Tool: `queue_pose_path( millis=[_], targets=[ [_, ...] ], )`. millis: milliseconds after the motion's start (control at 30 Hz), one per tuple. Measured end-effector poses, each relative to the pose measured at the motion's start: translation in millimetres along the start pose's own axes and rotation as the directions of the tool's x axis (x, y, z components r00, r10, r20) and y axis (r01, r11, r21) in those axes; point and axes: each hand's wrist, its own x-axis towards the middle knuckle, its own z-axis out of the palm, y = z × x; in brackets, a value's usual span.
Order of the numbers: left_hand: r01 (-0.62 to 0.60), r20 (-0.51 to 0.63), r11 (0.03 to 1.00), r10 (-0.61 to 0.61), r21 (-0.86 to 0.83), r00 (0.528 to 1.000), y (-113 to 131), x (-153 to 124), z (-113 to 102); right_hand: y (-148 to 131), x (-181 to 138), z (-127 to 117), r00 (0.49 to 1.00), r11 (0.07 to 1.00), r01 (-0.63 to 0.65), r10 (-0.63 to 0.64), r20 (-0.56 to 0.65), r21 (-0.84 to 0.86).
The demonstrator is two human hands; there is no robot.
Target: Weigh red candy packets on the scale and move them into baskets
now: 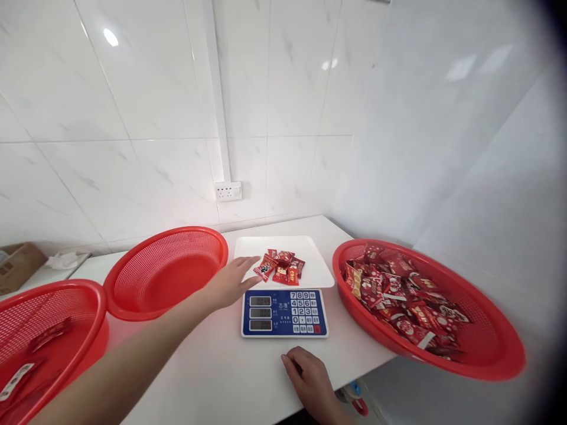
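My left hand [233, 281] reaches over the left side of the white pan [316, 260] of a digital scale. Its fingers are stretched out and the thumb is apart, with the tips right beside a red snack packet [265, 267]; whether they touch it I cannot tell. Several more small red packets [289, 268] lie in a loose pile on the pan. Below the pan, the scale's blue keypad panel [284, 313] faces me. My right hand [310, 378] is loosely curled near the table's front edge, with nothing visible in it.
To the right, a tilted red basket [496, 348] holds many red snack packets [407, 301]. A red basket [166, 271] with a bare bottom stands left of the scale. Another red basket [84, 307], nearer, holds a few packets. A cardboard box [20, 265] and wall socket [228, 190] are behind.
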Motion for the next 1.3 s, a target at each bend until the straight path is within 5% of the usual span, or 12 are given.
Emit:
queue_pose_path(
  millis=[133,267,633,767,1033,1300],
  targets=[
    [0.004,-0.012,0.999,-0.004,0.033,1.0,14.0,48.6,32.1,-0.4,0.4,0.3,1.0,1.0,-0.004,0.003,-0.02,-0.028],
    [0.026,0.003,0.997,-0.027,0.074,1.0,5.6,58.1,44.9,-1.8,1.3,-0.5,0.999,0.999,0.015,-0.017,-0.044,-0.037],
    [0.296,-0.204,0.938,-0.259,0.182,0.944,-49.2,6.0,-28.7,-1.1,1.1,-0.6,0.998,0.998,0.045,-0.047,-0.032,-0.034],
    [0.181,-0.094,0.976,-0.17,0.124,0.981,-36.3,28.2,-5.0,1.3,0.9,1.6,0.998,0.998,0.046,-0.048,-0.033,-0.051],
    [-0.004,0.014,0.998,0.005,-0.065,1.0,23.6,118.2,58.9,4.1,0.4,2.3,0.998,0.997,0.048,-0.05,-0.023,-0.067],
    [0.021,-0.009,0.995,-0.022,-0.099,1.0,9.6,131.2,62.5,4.0,1.6,1.3,0.998,0.996,0.061,-0.063,-0.025,-0.068]
  ],
)
